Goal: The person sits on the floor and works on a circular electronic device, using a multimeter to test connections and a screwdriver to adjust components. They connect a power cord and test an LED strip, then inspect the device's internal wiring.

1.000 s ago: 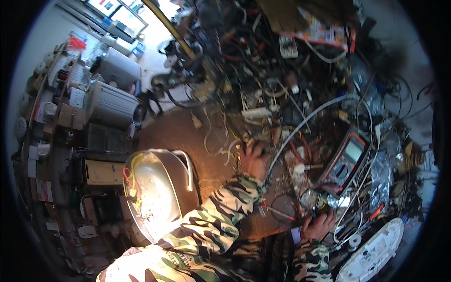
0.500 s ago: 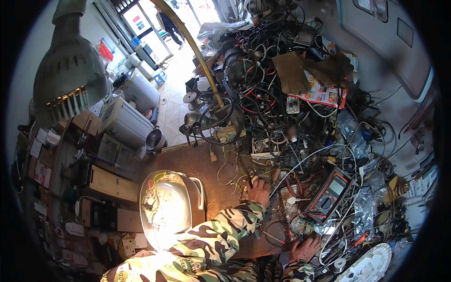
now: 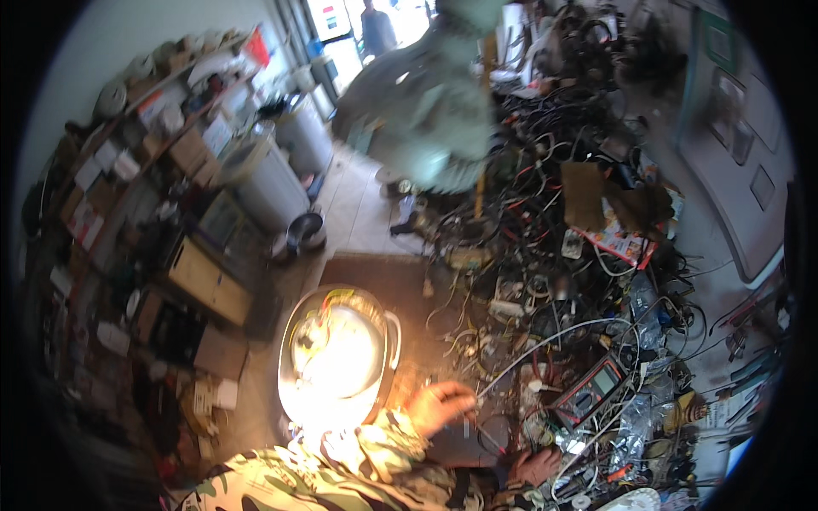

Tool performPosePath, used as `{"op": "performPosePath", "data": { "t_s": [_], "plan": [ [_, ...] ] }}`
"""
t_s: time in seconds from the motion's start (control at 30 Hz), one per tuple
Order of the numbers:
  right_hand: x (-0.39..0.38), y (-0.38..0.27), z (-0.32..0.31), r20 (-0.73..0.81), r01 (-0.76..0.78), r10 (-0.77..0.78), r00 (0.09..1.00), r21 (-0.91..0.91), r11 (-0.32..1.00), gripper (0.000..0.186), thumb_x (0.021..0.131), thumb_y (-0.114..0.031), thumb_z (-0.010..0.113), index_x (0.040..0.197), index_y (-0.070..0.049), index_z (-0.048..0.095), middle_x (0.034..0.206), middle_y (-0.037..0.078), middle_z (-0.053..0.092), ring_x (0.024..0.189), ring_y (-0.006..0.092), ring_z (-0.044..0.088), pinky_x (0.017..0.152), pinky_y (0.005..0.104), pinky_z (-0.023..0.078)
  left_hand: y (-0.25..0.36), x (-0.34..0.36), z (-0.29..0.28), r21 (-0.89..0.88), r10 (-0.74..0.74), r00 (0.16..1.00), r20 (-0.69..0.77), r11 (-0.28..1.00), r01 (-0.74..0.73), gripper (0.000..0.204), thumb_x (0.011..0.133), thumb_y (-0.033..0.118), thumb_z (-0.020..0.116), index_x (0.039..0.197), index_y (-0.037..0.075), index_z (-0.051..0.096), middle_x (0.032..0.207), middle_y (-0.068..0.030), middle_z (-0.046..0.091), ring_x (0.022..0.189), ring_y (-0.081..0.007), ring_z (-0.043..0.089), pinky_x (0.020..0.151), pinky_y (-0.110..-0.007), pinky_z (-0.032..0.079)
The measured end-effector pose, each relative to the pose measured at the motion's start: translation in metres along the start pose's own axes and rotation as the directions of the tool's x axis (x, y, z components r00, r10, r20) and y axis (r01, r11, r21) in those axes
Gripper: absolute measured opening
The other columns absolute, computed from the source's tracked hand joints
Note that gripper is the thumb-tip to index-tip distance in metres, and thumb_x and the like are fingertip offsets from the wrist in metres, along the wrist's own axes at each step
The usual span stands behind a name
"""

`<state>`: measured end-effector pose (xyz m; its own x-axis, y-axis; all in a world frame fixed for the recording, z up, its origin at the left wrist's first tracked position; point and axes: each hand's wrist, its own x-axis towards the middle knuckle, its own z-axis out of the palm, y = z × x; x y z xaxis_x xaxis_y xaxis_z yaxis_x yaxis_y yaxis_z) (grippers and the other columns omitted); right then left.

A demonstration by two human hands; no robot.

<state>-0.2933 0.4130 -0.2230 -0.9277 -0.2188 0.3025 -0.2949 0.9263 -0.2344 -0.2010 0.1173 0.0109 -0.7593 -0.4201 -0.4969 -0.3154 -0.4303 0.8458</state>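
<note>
My left hand (image 3: 439, 406) hovers over the brown board, just right of a brightly lit metal pot-shaped appliance (image 3: 285, 375). Its thumb and fingertips come together around something small that I cannot make out; blur softens them. Coloured wires (image 3: 322, 317) show inside the appliance, and its curved handle (image 3: 395, 339) faces my hand. Further right and nearer me, my right hand (image 3: 535, 467) rests low among cables with bent fingers. A thin reddish lead (image 3: 492, 440) runs beside it, though whether the fingers grip it is hidden. Beyond that hand lies a multimeter (image 3: 590, 390) with a grey screen.
A large lamp head (image 3: 417, 111) hangs across the upper middle. Tangled cables and parts heap up along the right, with brown gloves (image 3: 588, 196) on top. A pale cable (image 3: 554, 334) arcs over the bench. Shelves with boxes (image 3: 192, 153) line the left. A person (image 3: 376, 30) stands at the doorway.
My left hand has drawn back from the clutter toward me and the appliance. The view has swung, so the lamp now sits mid-picture. My right hand stays low among the cables.
</note>
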Motion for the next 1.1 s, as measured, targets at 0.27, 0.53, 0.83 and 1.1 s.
{"op": "performPosePath", "data": {
  "t_s": [0.27,0.53,0.83,1.1],
  "plan": [
    [0.007,-0.009,-0.041,0.207,0.092,-0.106,0.972,0.078,0.993,0.032,0.095,-0.025,0.056,0.112,0.002,0.058,0.116,0.030,0.054,0.106,0.0493,0.051,0.089,0.0587,0.042,0.010,-0.072,-0.099,-0.854,0.278,0.960,-0.019,0.496,-0.160,0.022,0.101,0.025,0.060,0.105,0.004,0.060,0.093,-0.0063,0.059,0.085,-0.0205,0.059,0.085,-0.036,0.053],
    [-0.014,-0.026,-0.115,0.108,0.108,-0.129,0.986,0.185,0.977,0.027,0.095,-0.020,0.061,0.108,0.003,0.064,0.092,0.029,0.062,0.079,0.0445,0.063,0.069,0.0521,0.049,-0.014,-0.098,-0.149,-0.889,0.241,0.970,-0.044,0.434,-0.148,0.016,0.104,0.023,0.056,0.106,0.008,0.061,0.093,-0.0050,0.063,0.076,-0.0230,0.066,0.074,-0.043,0.058],
    [-0.025,-0.236,-0.225,0.335,0.022,-0.391,0.857,0.735,0.678,0.033,0.093,-0.011,0.065,0.123,0.001,0.060,0.075,0.006,0.058,0.061,0.0126,0.052,0.057,0.0279,0.045,-0.005,-0.117,-0.184,-0.855,0.177,0.984,0.008,0.512,-0.086,0.017,0.103,0.024,0.058,0.105,0.008,0.063,0.093,-0.0040,0.065,0.082,-0.0146,0.066,0.073,-0.032,0.059],
    [-0.051,-0.334,-0.248,0.129,0.022,-0.586,0.800,0.970,0.242,0.028,0.084,0.011,0.068,0.112,0.007,0.062,0.089,0.008,0.057,0.071,0.0082,0.054,0.062,0.0197,0.043,-0.012,-0.133,-0.223,-0.814,0.299,0.949,-0.104,0.523,-0.254,0.019,0.102,0.018,0.059,0.108,0.003,0.068,0.094,-0.0091,0.071,0.082,-0.0166,0.071,0.073,-0.035,0.064]
  ]
}}
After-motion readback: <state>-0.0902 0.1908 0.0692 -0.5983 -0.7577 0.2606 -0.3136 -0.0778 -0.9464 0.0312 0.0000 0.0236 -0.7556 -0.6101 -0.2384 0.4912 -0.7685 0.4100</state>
